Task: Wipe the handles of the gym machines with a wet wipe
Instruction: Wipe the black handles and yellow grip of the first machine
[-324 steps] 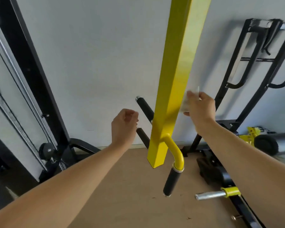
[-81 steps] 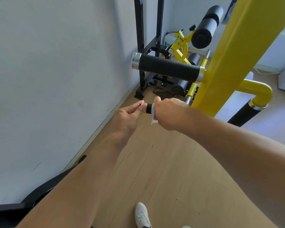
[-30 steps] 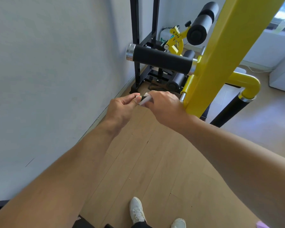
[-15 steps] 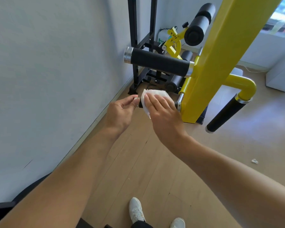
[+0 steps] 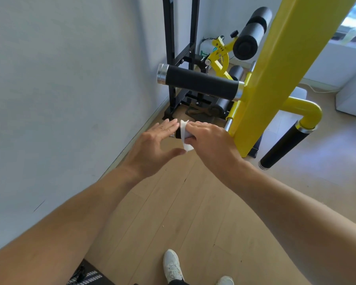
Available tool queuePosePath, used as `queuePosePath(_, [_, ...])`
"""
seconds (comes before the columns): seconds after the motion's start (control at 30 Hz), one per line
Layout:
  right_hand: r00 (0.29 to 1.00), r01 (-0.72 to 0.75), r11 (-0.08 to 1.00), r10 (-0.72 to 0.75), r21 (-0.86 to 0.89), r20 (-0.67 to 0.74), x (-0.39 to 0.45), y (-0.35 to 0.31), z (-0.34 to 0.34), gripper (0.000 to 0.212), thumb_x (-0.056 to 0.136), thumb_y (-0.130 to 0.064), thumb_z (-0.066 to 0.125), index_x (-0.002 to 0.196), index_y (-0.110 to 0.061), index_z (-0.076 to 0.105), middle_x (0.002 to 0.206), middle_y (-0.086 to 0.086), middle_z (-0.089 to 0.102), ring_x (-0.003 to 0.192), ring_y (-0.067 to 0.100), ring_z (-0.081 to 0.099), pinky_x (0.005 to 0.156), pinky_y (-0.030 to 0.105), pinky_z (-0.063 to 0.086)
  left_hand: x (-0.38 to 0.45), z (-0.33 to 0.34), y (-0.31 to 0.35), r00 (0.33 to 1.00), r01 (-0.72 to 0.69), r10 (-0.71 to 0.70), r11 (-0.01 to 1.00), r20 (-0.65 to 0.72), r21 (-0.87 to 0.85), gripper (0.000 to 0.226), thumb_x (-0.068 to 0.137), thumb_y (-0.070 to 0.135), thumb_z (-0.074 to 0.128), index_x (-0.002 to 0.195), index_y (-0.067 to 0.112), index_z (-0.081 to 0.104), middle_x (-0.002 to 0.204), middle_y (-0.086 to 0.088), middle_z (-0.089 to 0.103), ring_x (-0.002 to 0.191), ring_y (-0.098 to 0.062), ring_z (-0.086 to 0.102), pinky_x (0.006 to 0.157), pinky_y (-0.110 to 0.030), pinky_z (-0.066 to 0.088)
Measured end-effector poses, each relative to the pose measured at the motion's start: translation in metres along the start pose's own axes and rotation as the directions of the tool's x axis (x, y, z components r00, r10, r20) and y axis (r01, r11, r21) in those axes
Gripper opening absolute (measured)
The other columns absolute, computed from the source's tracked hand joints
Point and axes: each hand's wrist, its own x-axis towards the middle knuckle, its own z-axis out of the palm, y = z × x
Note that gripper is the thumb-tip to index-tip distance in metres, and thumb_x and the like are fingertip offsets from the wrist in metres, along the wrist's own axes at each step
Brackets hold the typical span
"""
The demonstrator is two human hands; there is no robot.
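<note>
The wooden floor [image 5: 193, 212] is carrying the yellow post [image 5: 275, 79], a black frame [image 5: 171, 58] and two white shoes [image 5: 172, 266].

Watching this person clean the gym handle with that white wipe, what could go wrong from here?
The wet wipe is bunched under the right hand, with a corner hanging loose, so parts of the lower handle may go unwiped. The left hand is open and gripping nothing, so the wipe could slip off. The upper handle juts out just above both hands; lifting an arm carelessly might knock it.
</note>
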Motion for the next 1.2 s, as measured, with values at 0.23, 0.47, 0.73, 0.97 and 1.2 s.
queuePosePath(0.23, [0.999,-0.03,0.994,0.029,-0.105,-0.014,0.0,-0.007,-0.004,0.013,0.097,-0.019,0.061,0.109,-0.014,0.063,0.097,0.002,0.071,0.084,0.019,0.068,0.071,0.028,0.055,0.007,-0.01,0.004,0.98,-0.004,-0.003,0.999,-0.197,-0.039,0.043,0.084,0.029,0.08,0.121,0.01,0.073,0.124,-0.005,0.071,0.122,-0.013,0.064,0.106,-0.025,0.049])
queuePosePath(0.47, [0.998,-0.051,0.996,0.053,-0.072,0.037,-0.001,-0.01,-0.013,0.013,0.097,-0.014,0.059,0.11,-0.011,0.06,0.093,0.006,0.069,0.081,0.021,0.067,0.073,0.03,0.057,0.007,-0.003,-0.001,0.955,0.123,-0.183,0.961,-0.234,-0.246,0.029,0.098,0.015,0.064,0.126,0.01,0.07,0.124,-0.003,0.072,0.115,-0.009,0.066,0.098,-0.01,0.048])
queuePosePath(0.73, [0.997,0.028,0.997,-0.023,0.073,-0.071,0.012,-0.015,0.014,0.021,0.09,-0.019,0.07,0.111,-0.014,0.068,0.106,0.003,0.073,0.098,0.022,0.069,0.086,0.035,0.055,0.008,0.003,0.008,0.933,0.192,-0.301,0.878,-0.195,-0.439,0.03,0.096,0.025,0.066,0.125,0.017,0.071,0.116,0.012,0.071,0.11,-0.001,0.064,0.085,-0.003,0.049])
queuePosePath(0.97, [0.992,-0.114,0.946,0.127,-0.304,0.024,-0.009,-0.008,-0.015,0.022,0.1,-0.018,0.049,0.119,-0.009,0.055,0.088,0.004,0.064,0.076,0.02,0.063,0.06,0.03,0.045,0.011,0.004,0.009,0.894,0.289,-0.415,0.823,-0.169,-0.489,0.026,0.095,0.02,0.068,0.12,0.018,0.074,0.115,0.008,0.073,0.101,0.005,0.065,0.083,0.003,0.044])
queuePosePath(1.2, [0.992,0.038,0.997,-0.03,0.064,-0.122,0.019,-0.026,0.019,0.023,0.087,-0.01,0.071,0.109,-0.004,0.067,0.098,0.009,0.073,0.091,0.028,0.07,0.078,0.037,0.054,0.011,-0.001,0.015,0.889,0.313,-0.437,0.795,-0.135,-0.519,0.027,0.094,0.03,0.069,0.119,0.023,0.075,0.112,0.011,0.076,0.094,0.018,0.064,0.081,-0.002,0.048])
